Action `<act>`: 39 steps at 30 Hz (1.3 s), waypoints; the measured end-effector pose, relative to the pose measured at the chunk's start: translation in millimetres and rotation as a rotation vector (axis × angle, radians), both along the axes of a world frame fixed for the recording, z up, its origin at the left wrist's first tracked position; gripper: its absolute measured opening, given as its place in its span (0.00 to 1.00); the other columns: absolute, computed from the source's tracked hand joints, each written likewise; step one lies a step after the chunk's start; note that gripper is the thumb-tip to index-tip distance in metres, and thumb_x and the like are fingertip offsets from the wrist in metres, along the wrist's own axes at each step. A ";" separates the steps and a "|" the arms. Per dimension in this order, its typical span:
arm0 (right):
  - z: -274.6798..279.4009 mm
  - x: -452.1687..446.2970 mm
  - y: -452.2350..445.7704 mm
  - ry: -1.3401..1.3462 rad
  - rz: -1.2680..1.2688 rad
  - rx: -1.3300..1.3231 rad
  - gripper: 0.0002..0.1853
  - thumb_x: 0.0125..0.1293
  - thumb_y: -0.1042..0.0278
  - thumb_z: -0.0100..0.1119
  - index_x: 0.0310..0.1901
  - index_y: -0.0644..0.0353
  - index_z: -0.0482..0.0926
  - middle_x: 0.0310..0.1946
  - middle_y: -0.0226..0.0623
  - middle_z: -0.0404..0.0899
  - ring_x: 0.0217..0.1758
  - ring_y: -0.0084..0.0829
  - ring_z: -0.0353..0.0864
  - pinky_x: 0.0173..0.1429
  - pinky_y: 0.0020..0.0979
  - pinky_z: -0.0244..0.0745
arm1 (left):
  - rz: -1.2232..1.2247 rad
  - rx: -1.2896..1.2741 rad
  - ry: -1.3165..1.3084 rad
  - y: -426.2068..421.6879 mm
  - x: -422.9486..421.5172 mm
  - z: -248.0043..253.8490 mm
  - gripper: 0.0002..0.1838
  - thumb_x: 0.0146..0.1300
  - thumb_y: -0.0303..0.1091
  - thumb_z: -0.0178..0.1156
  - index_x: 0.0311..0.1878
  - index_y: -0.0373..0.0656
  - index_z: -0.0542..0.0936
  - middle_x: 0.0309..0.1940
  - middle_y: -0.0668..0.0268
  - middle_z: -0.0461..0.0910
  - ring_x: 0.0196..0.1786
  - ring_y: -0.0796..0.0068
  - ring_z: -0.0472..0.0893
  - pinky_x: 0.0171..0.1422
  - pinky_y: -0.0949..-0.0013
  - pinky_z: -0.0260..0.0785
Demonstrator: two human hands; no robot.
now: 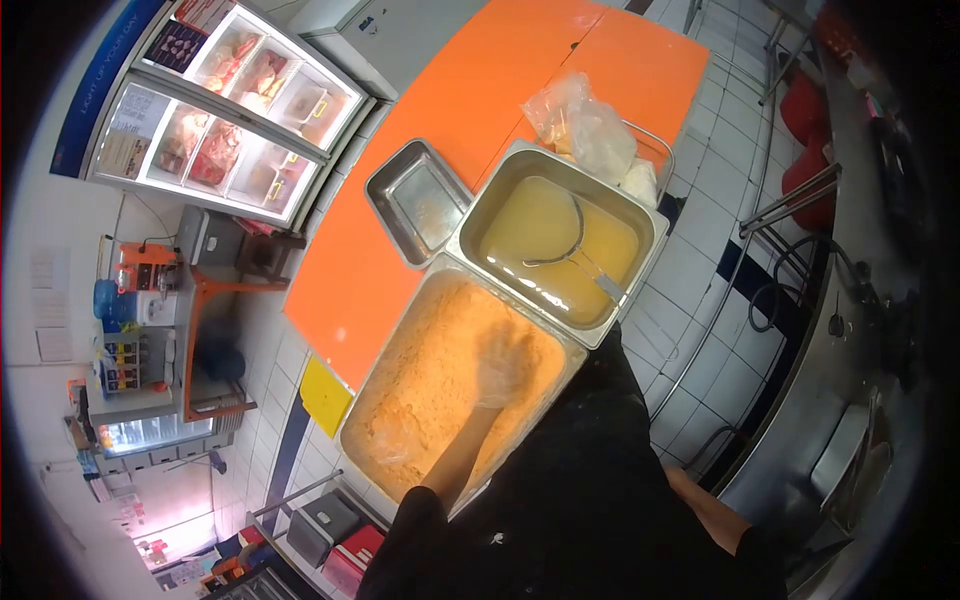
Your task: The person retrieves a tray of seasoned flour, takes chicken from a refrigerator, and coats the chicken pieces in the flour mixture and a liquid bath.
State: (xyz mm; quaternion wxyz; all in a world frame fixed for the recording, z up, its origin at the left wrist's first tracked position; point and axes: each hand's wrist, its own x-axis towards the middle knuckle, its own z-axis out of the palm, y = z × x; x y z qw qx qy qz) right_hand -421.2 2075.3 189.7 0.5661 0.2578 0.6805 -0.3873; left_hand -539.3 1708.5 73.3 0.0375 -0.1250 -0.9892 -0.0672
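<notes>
My left hand [502,372], in a clear plastic glove, is at the orange breading [440,350] in a large metal tray [352,440]. Motion smears its fingers, so I cannot make out whether they are closed on anything. Something like crumpled clear plastic [395,443] lies on the breading near the tray's lower-left end. My right forearm [708,508] hangs beside my dark clothing, its hand out of sight. Touching the breading tray is a deep metal pan [478,215] of yellowish liquid [525,215], with a wire-rimmed strainer [580,238] resting in it.
A smaller metal pan [412,200] stands on the orange table [450,80]. Plastic bags [590,130] lie beyond the liquid pan. At left is a glass-door fridge [230,110] with meat inside; a steel counter [790,440] runs along the right, hoses [775,290] beside it.
</notes>
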 end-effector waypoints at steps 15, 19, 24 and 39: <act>-48.5 32.2 14.6 0.061 0.190 -0.044 0.28 0.70 0.46 0.50 0.57 0.63 0.77 0.53 0.47 0.81 0.55 0.42 0.80 0.58 0.38 0.72 | 0.636 0.306 -0.028 -5.4 -22.6 -22.0 0.37 0.67 0.48 0.53 0.73 0.36 0.58 0.71 0.41 0.59 0.75 0.44 0.56 0.78 0.47 0.45; -60.7 42.7 24.0 0.103 0.278 -0.058 0.32 0.68 0.41 0.49 0.60 0.63 0.75 0.57 0.54 0.77 0.61 0.49 0.77 0.61 0.41 0.70 | 0.347 0.262 -0.195 28.0 -15.0 42.0 0.39 0.63 0.47 0.56 0.73 0.35 0.58 0.70 0.37 0.58 0.72 0.40 0.59 0.78 0.48 0.45; -57.4 39.4 24.8 0.128 0.358 -0.047 0.31 0.68 0.42 0.49 0.58 0.63 0.76 0.57 0.54 0.77 0.61 0.49 0.77 0.61 0.41 0.70 | 0.431 0.135 -0.027 19.9 -25.4 11.4 0.42 0.60 0.51 0.59 0.72 0.36 0.60 0.69 0.38 0.60 0.72 0.41 0.59 0.77 0.48 0.49; 3.0 8.8 -2.9 0.082 0.140 0.027 0.25 0.71 0.50 0.48 0.53 0.64 0.80 0.53 0.51 0.81 0.57 0.44 0.79 0.59 0.39 0.70 | 0.690 0.691 -0.497 -70.1 -72.3 78.6 0.16 0.64 0.40 0.55 0.49 0.41 0.78 0.38 0.52 0.84 0.42 0.52 0.83 0.44 0.58 0.73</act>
